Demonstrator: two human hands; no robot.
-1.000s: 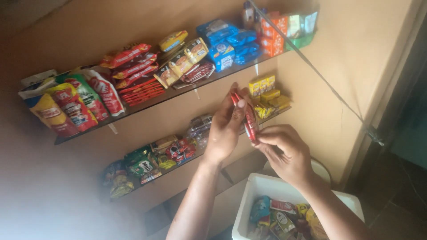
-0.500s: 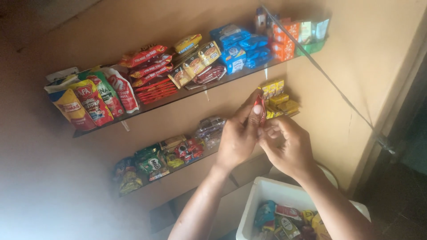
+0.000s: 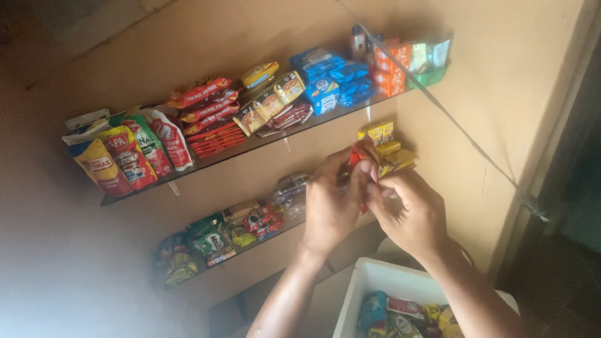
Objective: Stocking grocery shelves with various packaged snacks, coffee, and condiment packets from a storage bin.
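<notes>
Nearest to you, at the bottom of the view, stands a white tub (image 3: 363, 294) with its rim showing, and loose sachets in blue, red and yellow lie inside it. Your forearms rise from either side of it.

Just above the tub, your left hand (image 3: 332, 203) and your right hand (image 3: 413, 216) are now pressed close together, fingertips almost touching. A second ago they stood apart, with a long red sachet strip (image 3: 362, 159) stretched upright between them. Now the strip is bunched at your fingertips, and only a short crumpled length of it shows above your knuckles. Both hands are closed around it in a pinch, the left thumb and forefinger at its top, the right fingers curled under it. From that I judge that you are folding or tearing the strip, though the exact action is hidden behind your fingers.

Beyond your hands, a lower shelf (image 3: 250, 250) carries green packets (image 3: 210, 241) and small red ones, with yellow boxes (image 3: 385, 147) at its right end, just behind the strip.

Farthest away, an upper shelf (image 3: 206, 164) holds tall pouches (image 3: 119, 156) at the left, red sachets (image 3: 206, 116) in the middle, and blue packets (image 3: 332, 78) and orange cartons (image 3: 394, 62) at the right. A thin cord (image 3: 451, 119) runs slantwise across the tan wall.
</notes>
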